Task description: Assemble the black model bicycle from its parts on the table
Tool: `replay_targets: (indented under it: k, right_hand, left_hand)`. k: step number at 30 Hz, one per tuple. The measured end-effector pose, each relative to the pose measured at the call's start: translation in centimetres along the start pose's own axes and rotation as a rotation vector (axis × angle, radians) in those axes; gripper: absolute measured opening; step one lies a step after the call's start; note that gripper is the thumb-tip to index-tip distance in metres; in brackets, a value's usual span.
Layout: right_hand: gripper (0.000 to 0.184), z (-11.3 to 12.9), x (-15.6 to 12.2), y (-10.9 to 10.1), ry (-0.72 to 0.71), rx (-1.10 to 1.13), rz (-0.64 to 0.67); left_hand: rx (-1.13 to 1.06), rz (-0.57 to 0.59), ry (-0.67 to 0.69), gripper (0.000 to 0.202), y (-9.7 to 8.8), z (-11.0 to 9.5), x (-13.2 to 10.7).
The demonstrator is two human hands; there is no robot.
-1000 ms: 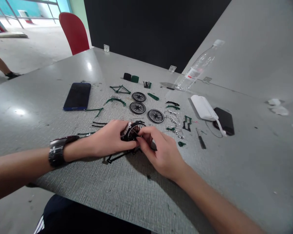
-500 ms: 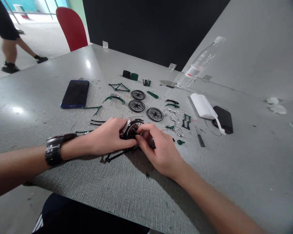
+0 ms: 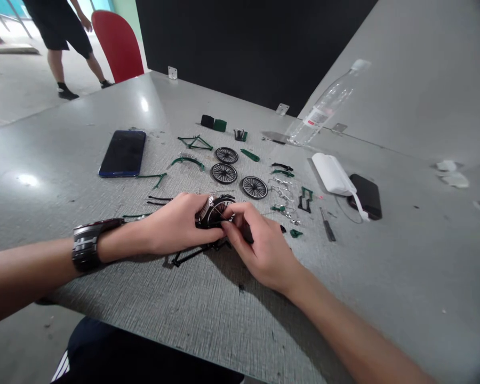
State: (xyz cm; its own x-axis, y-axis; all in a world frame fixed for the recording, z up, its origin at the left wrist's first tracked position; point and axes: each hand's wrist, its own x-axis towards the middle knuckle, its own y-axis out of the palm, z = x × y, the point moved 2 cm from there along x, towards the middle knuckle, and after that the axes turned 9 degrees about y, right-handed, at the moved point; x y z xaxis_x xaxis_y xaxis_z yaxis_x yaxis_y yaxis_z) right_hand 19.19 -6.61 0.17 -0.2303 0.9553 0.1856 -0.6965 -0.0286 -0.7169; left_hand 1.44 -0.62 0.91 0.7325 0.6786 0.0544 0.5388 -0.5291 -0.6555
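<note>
"Grey counter (image 3: 144, 314), dark panel (image 3: 244, 48) behind, red chair (image 3: 118, 45) at far L, person in dark shorts (image 3: 62, 26) beside it. What've we got in hand?"

"Blk wheel unit (image 3: 216, 210), mid-counter nr our edge, between both hands. Our L hand (image 3: 178, 221) has fingers closed round its L side; our R hand (image 3: 263, 248) has thumb + forefinger pinched on its R side. Exact bit pinched is hidden, so can't tell."

"And round abt?"

"Blk frame pc (image 3: 190, 256) shows just our side of L hand; can't tell if it's joined to the wheel unit. Three loose wheels (image 3: 255, 187) lie just beyond, w/ green frame (image 3: 190, 145) to their L. Phone (image 3: 122, 153) far L, screwdriver (image 3: 328, 230) to R, clear bottle (image 3: 322, 112) back R."
</note>
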Motion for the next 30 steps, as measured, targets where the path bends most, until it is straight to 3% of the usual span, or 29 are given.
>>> replay_targets:
  k: [16, 22, 27, 30]
  right_hand:
    - [0.011, -0.07, -0.14, 0.04, -0.009, 0.013, -0.049]
    - [0.002, 0.16, -0.22, -0.19, -0.115, -0.072, -0.194]
    - [0.006, 0.36, -0.40, -0.42, -0.184, -0.056, -0.290]
    - [0.007, 0.51, -0.63, -0.45, -0.242, -0.165, -0.331]
  left_hand:
    - [-0.006, 0.003, 0.028, 0.021, 0.01, 0.12, -0.04]
    - [-0.032, -0.010, 0.052, 0.020, -0.03, 0.26, -0.06]
    - [-0.044, -0.012, 0.065, 0.018, -0.04, 0.24, 0.02]
    - [-0.056, -0.015, 0.075, 0.017, -0.04, 0.20, 0.08]
